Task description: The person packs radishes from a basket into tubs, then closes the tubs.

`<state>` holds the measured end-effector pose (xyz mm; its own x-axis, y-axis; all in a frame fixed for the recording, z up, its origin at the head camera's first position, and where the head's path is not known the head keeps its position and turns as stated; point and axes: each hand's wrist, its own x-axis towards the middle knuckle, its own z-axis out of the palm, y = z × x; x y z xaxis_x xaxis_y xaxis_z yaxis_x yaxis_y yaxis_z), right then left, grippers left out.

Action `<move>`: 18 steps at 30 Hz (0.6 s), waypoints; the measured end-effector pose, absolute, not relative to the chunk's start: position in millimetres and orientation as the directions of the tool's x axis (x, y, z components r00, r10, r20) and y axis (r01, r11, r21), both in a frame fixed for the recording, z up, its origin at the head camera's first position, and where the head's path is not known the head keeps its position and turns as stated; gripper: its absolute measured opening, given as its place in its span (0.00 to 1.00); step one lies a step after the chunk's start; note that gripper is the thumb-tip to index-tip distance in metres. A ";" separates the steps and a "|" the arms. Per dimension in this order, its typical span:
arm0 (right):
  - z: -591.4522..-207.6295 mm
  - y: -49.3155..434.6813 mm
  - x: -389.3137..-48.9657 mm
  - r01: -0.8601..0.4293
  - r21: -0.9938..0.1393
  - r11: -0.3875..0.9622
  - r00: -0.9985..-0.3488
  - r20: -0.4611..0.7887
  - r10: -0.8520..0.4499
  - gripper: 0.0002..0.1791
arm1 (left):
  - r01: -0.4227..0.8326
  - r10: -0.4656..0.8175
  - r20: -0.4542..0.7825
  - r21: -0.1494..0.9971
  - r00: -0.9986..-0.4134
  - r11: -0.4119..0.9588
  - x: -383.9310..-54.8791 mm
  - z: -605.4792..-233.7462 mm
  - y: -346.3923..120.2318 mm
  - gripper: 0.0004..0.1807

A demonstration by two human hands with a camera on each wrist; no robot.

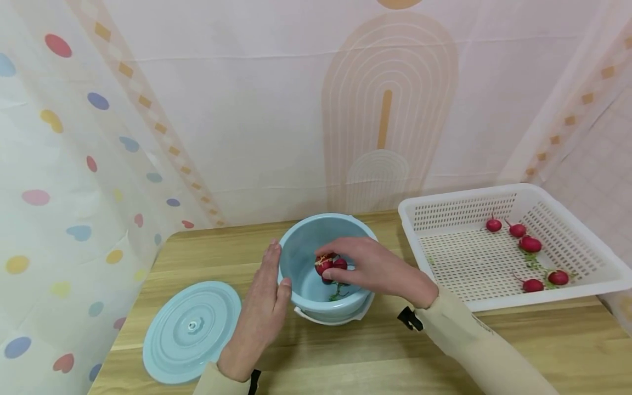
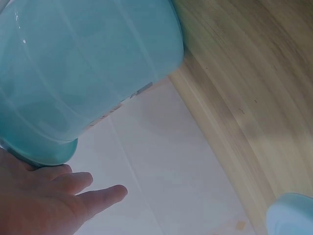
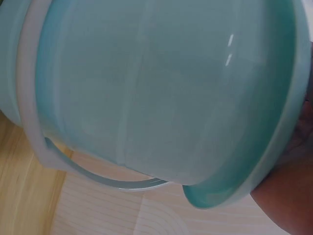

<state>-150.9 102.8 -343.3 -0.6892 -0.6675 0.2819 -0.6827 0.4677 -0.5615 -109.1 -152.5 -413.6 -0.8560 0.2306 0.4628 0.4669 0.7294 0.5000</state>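
Observation:
A light-blue bucket (image 1: 305, 282) stands on the wooden table, its white handle (image 1: 328, 322) lowered along the near side. My right hand (image 1: 372, 269) reaches over the rim into it and pinches a red radish (image 1: 323, 267) with pale yellowish strands across it between thumb and fingers. Close by inside lies another radish (image 1: 340, 264) with green stems, partly covered by the hand. My left hand (image 1: 264, 302) lies against the bucket's left rim with its fingers straight. In the right wrist view the bucket wall (image 3: 146, 88) hides most of the right hand.
On the right stands a white perforated basket (image 1: 419, 258) with several radishes (image 1: 530, 244) in its right half. A round light-blue lid (image 1: 192, 325) lies flat on the table to the left of the bucket. A patterned curtain (image 1: 247, 120) hangs behind the table.

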 end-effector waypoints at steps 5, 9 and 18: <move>-343.3 100.1 -155.0 -0.692 -0.529 0.491 -0.677 0.240 -0.696 0.21 | 0.469 0.227 0.474 0.490 -0.851 0.735 -109.6 -414.2 -152.2 0.35; -343.1 99.2 -156.2 -0.693 -0.514 0.505 -0.675 0.217 -0.705 0.20 | 0.478 0.233 0.482 0.483 -0.845 0.734 -110.5 -414.6 -151.7 0.35; -343.6 101.1 -152.8 -0.715 -0.461 0.526 -0.667 0.225 -0.710 0.19 | 0.480 0.235 0.481 0.488 -0.845 0.729 -110.8 -414.9 -152.8 0.35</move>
